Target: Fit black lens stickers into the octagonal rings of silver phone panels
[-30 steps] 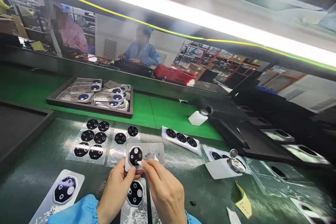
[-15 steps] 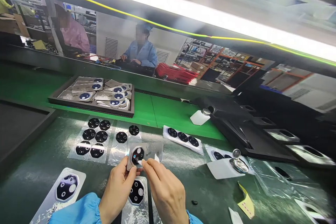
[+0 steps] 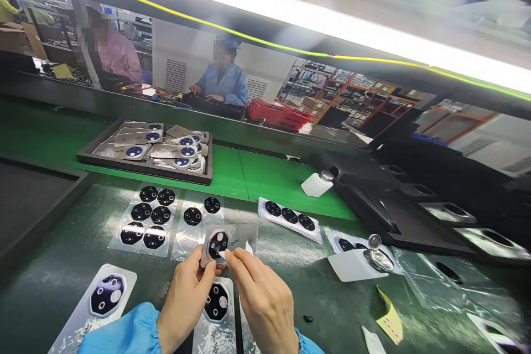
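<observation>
My left hand [image 3: 185, 293] is closed around the lower left edge of a grey phone back cover [image 3: 237, 237], which is tilted up toward me. Its octagonal black camera panel [image 3: 215, 239] has several round openings. In my right hand [image 3: 265, 296], the fingertips pinch a white wipe [image 3: 249, 247], and a pointed white end touches the lower part of the camera panel. Below my hands lies another back cover [image 3: 214, 332], partly hidden by them. A further cover [image 3: 71, 332] rests at the left, beside my blue sleeve.
A dark tray [image 3: 145, 170] holds several covers. Black camera stickers [image 3: 141, 212] lie on clear sheets, with more on a white strip [image 3: 269, 222]. Two white pump bottles [image 3: 350, 266] stand at the right, near a yellow paper [image 3: 390, 321], plastic film [image 3: 431, 287] and black trays [image 3: 427, 243]. Co-workers [image 3: 226, 83] sit beyond the bench.
</observation>
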`<state>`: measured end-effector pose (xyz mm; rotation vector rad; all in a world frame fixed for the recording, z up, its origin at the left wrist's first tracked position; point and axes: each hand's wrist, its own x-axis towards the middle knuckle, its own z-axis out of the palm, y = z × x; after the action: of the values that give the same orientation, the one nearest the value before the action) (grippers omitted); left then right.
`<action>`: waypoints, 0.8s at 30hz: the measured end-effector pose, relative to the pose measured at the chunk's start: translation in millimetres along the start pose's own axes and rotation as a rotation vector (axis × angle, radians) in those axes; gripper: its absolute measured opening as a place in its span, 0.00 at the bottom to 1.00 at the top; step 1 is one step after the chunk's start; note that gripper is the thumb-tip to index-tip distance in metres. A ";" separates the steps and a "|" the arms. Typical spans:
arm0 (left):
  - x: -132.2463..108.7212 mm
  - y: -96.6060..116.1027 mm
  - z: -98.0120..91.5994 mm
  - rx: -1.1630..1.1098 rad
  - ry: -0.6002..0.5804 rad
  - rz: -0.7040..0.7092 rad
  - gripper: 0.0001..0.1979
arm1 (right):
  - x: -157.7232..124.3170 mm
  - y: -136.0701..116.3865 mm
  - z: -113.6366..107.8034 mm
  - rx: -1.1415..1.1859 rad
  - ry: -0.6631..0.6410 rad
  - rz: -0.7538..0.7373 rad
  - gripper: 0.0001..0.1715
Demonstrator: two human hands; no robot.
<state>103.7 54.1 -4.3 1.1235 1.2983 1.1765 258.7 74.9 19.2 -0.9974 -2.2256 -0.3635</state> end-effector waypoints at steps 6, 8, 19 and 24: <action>0.4 3.8 -1.1 0.024 -0.004 -0.011 0.08 | -2.0 -0.5 1.2 0.000 0.001 -0.002 0.17; 0.2 4.4 -1.2 0.029 -0.006 -0.016 0.08 | -2.8 -0.8 1.8 -0.004 -0.009 0.000 0.17; 0.6 4.4 -1.0 0.005 0.005 -0.026 0.08 | -2.5 0.6 2.3 0.006 -0.024 0.002 0.17; 0.8 4.6 -1.3 -0.007 0.005 -0.030 0.08 | -2.1 1.1 3.2 0.035 -0.003 0.009 0.16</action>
<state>102.3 55.3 0.1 1.0923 1.3097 1.1620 259.1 76.0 15.4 -0.9899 -2.2221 -0.3186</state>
